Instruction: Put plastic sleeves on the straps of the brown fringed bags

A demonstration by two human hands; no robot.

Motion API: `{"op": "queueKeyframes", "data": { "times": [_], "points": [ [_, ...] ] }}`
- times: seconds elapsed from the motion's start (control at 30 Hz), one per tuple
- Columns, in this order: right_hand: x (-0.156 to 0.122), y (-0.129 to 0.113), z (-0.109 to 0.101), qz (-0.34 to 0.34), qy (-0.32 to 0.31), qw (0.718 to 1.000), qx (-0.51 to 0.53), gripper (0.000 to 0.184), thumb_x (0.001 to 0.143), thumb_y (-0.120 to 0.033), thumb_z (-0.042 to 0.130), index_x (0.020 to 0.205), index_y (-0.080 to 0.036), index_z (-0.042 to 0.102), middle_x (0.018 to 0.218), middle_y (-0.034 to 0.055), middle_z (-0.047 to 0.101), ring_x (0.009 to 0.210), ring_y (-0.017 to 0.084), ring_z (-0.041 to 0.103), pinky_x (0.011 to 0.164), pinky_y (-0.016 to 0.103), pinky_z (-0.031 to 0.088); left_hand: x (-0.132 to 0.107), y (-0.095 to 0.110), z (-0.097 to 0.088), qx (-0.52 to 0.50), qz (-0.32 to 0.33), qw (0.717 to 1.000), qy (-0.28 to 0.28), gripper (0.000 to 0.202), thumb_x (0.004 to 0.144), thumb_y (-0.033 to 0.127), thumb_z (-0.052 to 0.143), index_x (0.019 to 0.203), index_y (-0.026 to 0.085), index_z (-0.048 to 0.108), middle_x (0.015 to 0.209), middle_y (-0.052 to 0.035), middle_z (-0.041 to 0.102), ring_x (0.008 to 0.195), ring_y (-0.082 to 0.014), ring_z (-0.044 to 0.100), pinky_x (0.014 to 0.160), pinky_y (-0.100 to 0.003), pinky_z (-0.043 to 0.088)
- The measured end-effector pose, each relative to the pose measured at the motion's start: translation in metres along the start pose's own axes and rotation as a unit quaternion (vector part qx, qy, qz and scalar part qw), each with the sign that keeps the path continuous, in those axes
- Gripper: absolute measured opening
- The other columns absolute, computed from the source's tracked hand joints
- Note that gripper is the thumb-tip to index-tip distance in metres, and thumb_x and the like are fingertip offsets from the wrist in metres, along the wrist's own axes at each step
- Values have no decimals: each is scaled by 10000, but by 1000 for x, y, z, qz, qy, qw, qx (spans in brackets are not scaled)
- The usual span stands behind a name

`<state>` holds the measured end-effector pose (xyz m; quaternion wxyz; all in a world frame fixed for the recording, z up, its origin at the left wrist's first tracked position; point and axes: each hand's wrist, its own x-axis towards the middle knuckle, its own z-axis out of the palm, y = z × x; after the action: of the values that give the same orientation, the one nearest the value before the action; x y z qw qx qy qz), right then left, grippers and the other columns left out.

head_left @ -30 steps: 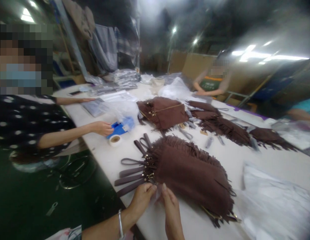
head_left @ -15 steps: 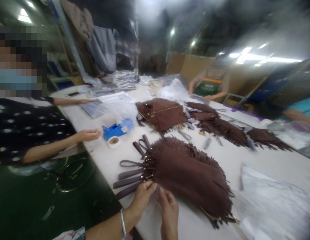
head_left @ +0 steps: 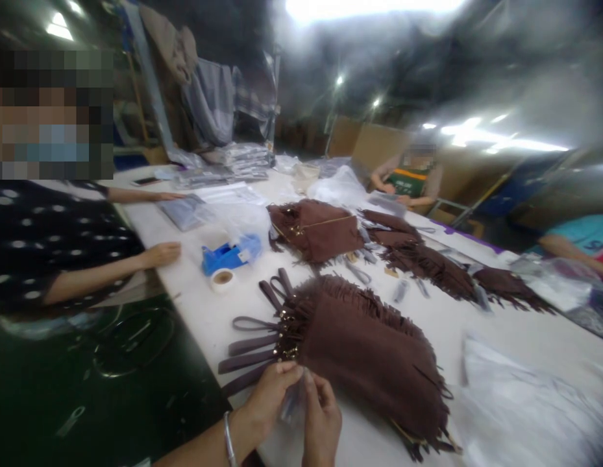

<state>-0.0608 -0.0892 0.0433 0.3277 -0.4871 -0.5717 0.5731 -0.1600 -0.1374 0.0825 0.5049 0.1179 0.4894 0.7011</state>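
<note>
On clear plastic point(head_left: 292, 405), hands point(head_left: 266, 399) point(head_left: 323, 418) closer together

On your left, a blue plastic tape dispenser point(head_left: 226, 259) sits on the white counter point(head_left: 194, 311), a white roll of tape point(head_left: 222, 279) just in front of it. Beside that edge you have a co-worker in a dark polka-dot top point(head_left: 62, 246). Beyond, grey cloths point(head_left: 211, 97) hang. Across from you, a person in a green apron with orange trim point(head_left: 412, 181) faces the counter, brown cardboard panels point(head_left: 374, 146) behind.
</note>
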Motion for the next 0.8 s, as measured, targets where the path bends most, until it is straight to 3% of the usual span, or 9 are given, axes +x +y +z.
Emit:
{"op": "queueKeyframes", "data": {
  "times": [0.17,0.33,0.47,0.6,0.8],
  "points": [
    [-7,-13,0,-65,44,990,-121,432,805,-615,532,870,-222,703,887,50,678,889,241,608,822,317,435,3,6,-3,91,-20,995,37,294,667,407,741,645,135,632,606,2,547,597,-134,465,576,-261,318],
    [-10,-19,1,-103,67,974,-188,423,820,-614,486,897,-259,703,906,46,655,911,245,595,841,330,405,10,-2,1,65,-3,997,48,233,662,355,713,669,150,603,676,-8,564,670,-152,500,642,-267,360],
    [-12,-23,2,-54,65,983,-162,414,819,-613,495,908,-253,680,947,27,689,901,225,619,820,304,418,8,-6,9,47,14,995,88,199,692,330,690,703,154,597,705,-12,559,708,-161,515,659,-267,380],
    [-10,-24,0,12,71,989,-128,428,785,-627,549,919,-240,677,939,23,715,903,229,636,791,290,440,0,-11,8,6,25,994,105,290,724,422,712,779,153,618,758,-22,581,737,-158,529,685,-261,394],
    [-8,-19,2,34,78,994,-70,436,777,-602,583,936,-206,674,925,36,721,912,227,635,775,276,459,-9,-15,0,-7,-4,995,99,322,709,415,741,839,141,630,779,-43,622,706,-154,543,663,-265,391]
  ]
}}
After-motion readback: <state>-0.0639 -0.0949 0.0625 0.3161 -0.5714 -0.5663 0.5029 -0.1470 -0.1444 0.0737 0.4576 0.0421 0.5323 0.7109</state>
